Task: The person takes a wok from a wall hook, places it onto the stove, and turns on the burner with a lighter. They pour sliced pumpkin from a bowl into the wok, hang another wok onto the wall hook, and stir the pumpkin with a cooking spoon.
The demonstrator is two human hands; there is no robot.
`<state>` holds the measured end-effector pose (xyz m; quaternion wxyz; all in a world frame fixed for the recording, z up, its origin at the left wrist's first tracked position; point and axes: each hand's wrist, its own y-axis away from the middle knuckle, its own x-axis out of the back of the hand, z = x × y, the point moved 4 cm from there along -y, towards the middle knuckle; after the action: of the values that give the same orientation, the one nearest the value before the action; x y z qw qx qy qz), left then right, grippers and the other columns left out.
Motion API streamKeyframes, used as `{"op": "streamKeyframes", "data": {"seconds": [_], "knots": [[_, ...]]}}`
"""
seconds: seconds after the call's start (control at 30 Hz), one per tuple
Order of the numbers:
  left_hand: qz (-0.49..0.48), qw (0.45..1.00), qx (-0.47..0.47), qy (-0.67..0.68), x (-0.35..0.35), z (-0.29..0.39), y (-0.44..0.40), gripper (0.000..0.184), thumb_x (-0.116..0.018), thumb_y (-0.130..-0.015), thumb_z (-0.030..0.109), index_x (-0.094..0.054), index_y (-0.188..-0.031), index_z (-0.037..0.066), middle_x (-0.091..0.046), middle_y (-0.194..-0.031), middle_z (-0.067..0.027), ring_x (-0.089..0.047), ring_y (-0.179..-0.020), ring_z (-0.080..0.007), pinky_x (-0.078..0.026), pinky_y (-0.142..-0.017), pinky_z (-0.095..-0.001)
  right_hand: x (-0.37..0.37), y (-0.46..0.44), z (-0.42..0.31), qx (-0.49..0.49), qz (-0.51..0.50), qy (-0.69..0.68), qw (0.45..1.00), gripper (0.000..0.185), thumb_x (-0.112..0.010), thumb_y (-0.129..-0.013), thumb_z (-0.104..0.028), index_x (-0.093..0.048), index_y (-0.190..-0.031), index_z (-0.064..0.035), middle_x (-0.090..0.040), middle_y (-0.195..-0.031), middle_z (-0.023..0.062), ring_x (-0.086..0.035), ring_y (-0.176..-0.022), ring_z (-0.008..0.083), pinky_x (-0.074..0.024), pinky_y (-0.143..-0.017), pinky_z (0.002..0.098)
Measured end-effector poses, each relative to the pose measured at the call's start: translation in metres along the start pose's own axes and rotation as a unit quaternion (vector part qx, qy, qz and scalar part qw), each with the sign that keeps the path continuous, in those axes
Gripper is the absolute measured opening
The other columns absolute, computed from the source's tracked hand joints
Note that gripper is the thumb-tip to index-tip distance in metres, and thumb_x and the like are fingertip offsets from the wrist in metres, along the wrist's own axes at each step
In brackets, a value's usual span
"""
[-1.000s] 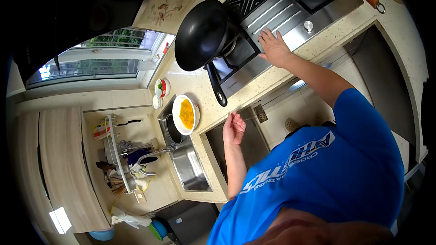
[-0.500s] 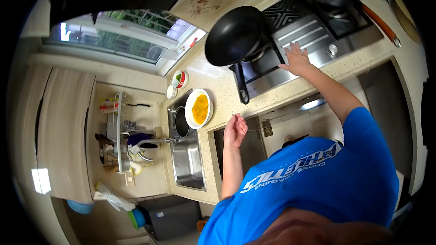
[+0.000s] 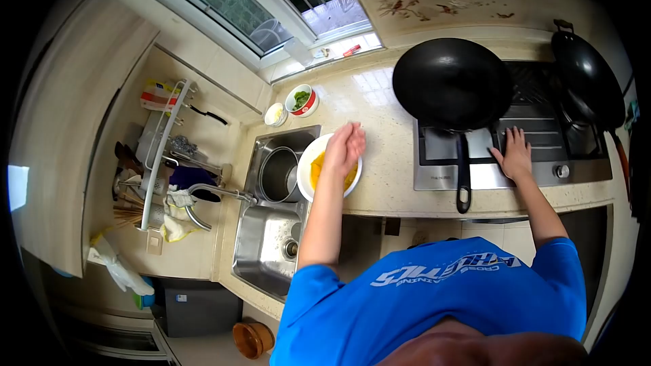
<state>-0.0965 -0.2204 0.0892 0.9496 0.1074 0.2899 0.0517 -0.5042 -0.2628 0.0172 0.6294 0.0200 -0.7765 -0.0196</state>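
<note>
My left hand (image 3: pixel 346 147) is over a white bowl (image 3: pixel 305 175) of yellow-orange food (image 3: pixel 317 167), partly covering it; its fingers are loosely bent, with nothing visible in them. Whether it touches the bowl is unclear. On the steel gas stove (image 3: pixel 437 177), my right hand (image 3: pixel 517 156) lies flat with fingers spread, left of a round control knob (image 3: pixel 562 171). Just left of that hand a black frying pan (image 3: pixel 451 85) rests on the burner, its handle (image 3: pixel 463 173) pointing toward me.
A bowl of green leaves (image 3: pixel 302 100) and a small white dish (image 3: pixel 275 114) stand behind the sink (image 3: pixel 261 240), which holds a round pot (image 3: pixel 278 173). A black wok (image 3: pixel 588 81) sits at the stove's right. A dish rack (image 3: pixel 163 156) with utensils is at left.
My left hand has moved from the counter edge to over the bowl. My right hand stays on the stove's steel top. The view has turned and shifted.
</note>
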Motion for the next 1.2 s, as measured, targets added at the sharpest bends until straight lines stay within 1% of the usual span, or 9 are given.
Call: {"op": "streamKeyframes", "data": {"seconds": [0.4,0.47,0.6,0.7,0.87,1.03,1.1,1.17,1.2], "knots": [[0.122,0.925,-0.044,-0.356,0.069,0.063,-0.253,0.021,-0.053,-0.079,0.019,-0.056,-0.094,0.005,-0.061,-0.08,-0.0064,-0.059,-0.066,-0.0147,-0.048,-0.056,-0.0284,-0.001,-0.001,-0.011,0.035,0.101,-0.004,0.994,0.077,-0.059,-0.07,-0.046,-0.03,-0.126,-0.0017,-0.027,-0.134,0.0158,-0.021,-0.126,0.0335,-0.0216,-0.1,0.0441],[0.139,0.753,-0.197,-0.613,0.069,0.073,-0.294,0.022,-0.049,-0.078,0.013,-0.057,-0.097,0.006,-0.061,-0.088,-0.0127,-0.06,-0.078,-0.0286,-0.048,-0.066,-0.0357,-0.003,-0.003,-0.01,0.027,0.088,-0.003,0.996,0.081,-0.061,-0.068,-0.046,-0.028,-0.128,-0.0016,-0.025,-0.134,0.018,-0.02,-0.126,0.0341,-0.0215,-0.1,0.0442],[0.145,0.714,-0.22,-0.649,0.049,0.085,-0.336,0.03,-0.045,-0.078,0.006,-0.053,-0.107,0.007,-0.056,-0.103,-0.0173,-0.052,-0.099,-0.0328,-0.043,-0.082,-0.0384,-0.006,-0.006,-0.008,0.061,0.1,-0.017,0.993,0.086,-0.061,-0.067,-0.046,-0.024,-0.13,-0.0015,-0.022,-0.135,0.0207,-0.021,-0.124,0.0368,-0.0216,-0.1,0.0441],[0.164,0.613,-0.235,-0.737,0.037,0.09,-0.353,0.026,-0.046,-0.079,0.006,-0.052,-0.104,0.009,-0.049,-0.108,-0.0121,-0.047,-0.104,-0.0285,-0.043,-0.082,-0.0382,-0.003,-0.007,-0.009,0.137,0.151,-0.02,0.979,0.081,-0.058,-0.069,-0.048,-0.028,-0.129,-0.0025,-0.027,-0.131,0.0238,-0.027,-0.12,0.041,-0.026,-0.095,0.0465],[0.162,0.575,-0.221,-0.771,0.058,0.075,-0.384,0.027,-0.048,-0.076,0.004,-0.052,-0.101,0.012,-0.047,-0.106,-0.0078,-0.045,-0.102,-0.0274,-0.043,-0.082,-0.0399,0.007,-0.001,-0.018,0.139,0.174,-0.06,0.973,0.076,-0.064,-0.064,-0.038,-0.034,-0.123,-0.0023,-0.033,-0.125,0.0242,-0.031,-0.115,0.0414,-0.0277,-0.095,0.0442],[0.17,0.514,-0.25,-0.803,0.061,0.08,-0.378,0.022,-0.05,-0.079,0.012,-0.053,-0.101,0.015,-0.052,-0.1,-0.0037,-0.048,-0.1,-0.0226,-0.045,-0.076,-0.0374,0.016,0.017,-0.009,-0.013,-0.007,0.009,1.0,0.064,-0.069,-0.059,-0.025,-0.044,-0.111,0.0013,-0.035,-0.121,0.0241,-0.035,-0.109,0.0404,-0.0323,-0.093,0.0411],[0.154,0.463,-0.242,-0.839,0.062,0.082,-0.383,0.018,-0.048,-0.083,0.015,-0.053,-0.099,0.014,-0.054,-0.099,-0.0034,-0.052,-0.094,-0.0219,-0.047,-0.073,-0.0347,0.005,0.022,0.016,0.009,0.042,0.079,0.996,0.053,-0.07,-0.058,-0.026,-0.05,-0.101,-0.0016,-0.043,-0.115,0.0224,-0.044,-0.101,0.0371,-0.0389,-0.086,0.0408],[0.163,0.504,-0.232,-0.816,0.07,0.086,-0.386,0.015,-0.046,-0.084,0.015,-0.053,-0.097,0.012,-0.054,-0.099,-0.0066,-0.054,-0.092,-0.0232,-0.047,-0.073,-0.0356,0.005,0.023,0.011,-0.018,-0.083,0.015,0.996,0.039,-0.071,-0.057,-0.022,-0.057,-0.089,-0.0043,-0.054,-0.095,0.016,-0.049,-0.094,0.0324,-0.042,-0.081,0.0387],[0.171,0.54,-0.218,-0.795,0.072,0.09,-0.39,0.014,-0.045,-0.085,0.016,-0.054,-0.095,0.009,-0.055,-0.099,-0.0098,-0.056,-0.09,-0.0246,-0.047,-0.073,-0.0366,0.002,0.024,0.016,0.013,-0.016,0.044,0.999,0.032,-0.071,-0.057,-0.023,-0.06,-0.082,-0.0066,-0.057,-0.084,0.0134,-0.053,-0.087,0.0311,-0.0444,-0.077,0.0381]]}}
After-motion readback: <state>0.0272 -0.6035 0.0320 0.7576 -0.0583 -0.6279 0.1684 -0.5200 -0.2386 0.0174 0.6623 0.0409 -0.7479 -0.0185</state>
